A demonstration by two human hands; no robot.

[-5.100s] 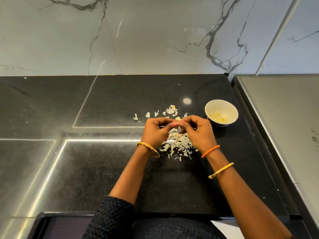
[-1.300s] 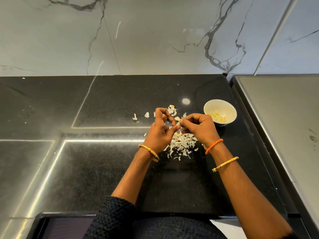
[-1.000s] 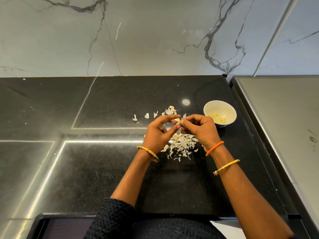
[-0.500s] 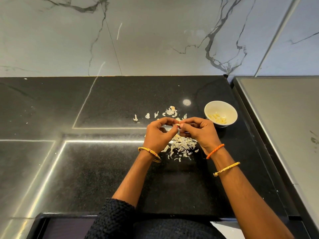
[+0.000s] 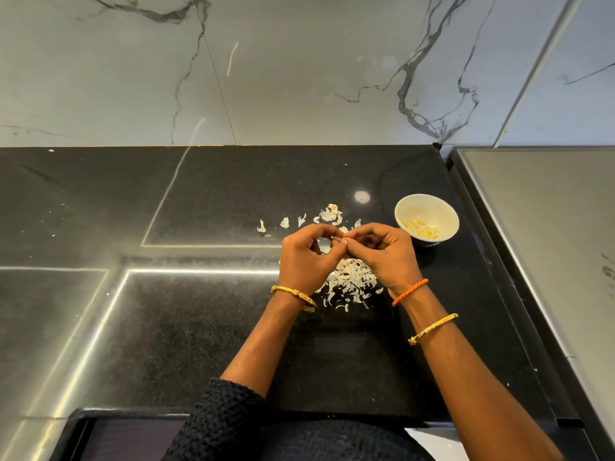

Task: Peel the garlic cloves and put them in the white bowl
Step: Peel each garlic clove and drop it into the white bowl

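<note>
Fingertips (image 5: 336,231) of both hands meet just right of the frame's centre, curled inward and pinching a small garlic clove (image 5: 336,239) between them; only a sliver of it shows, so how much skin remains on it cannot be told. The left hand (image 5: 304,257) arches its forefinger over to meet its thumb, and the right hand (image 5: 386,254) mirrors it, thumb and forefinger pressed to the same spot. Directly below the hands, toward the viewer, lies a heap of peeled skins (image 5: 349,282) on the black countertop (image 5: 199,327). More loose flakes (image 5: 329,214) are scattered above the hands, trailing off to the left. To the right of the hands, near but not touching them, stands the white bowl (image 5: 447,211) with several peeled cloves (image 5: 421,227) lying in its bottom. A gold bangle (image 5: 294,292) circles the left wrist; an orange thread band (image 5: 410,291) and a second gold bangle (image 5: 432,328) sit on the right forearm. A dark knitted sleeve (image 5: 226,424) fills the lower middle. Grey-veined marble wall (image 5: 299,68) spans the top of the frame, and a grey metal surface (image 5: 549,234) runs down the right edge.
</note>
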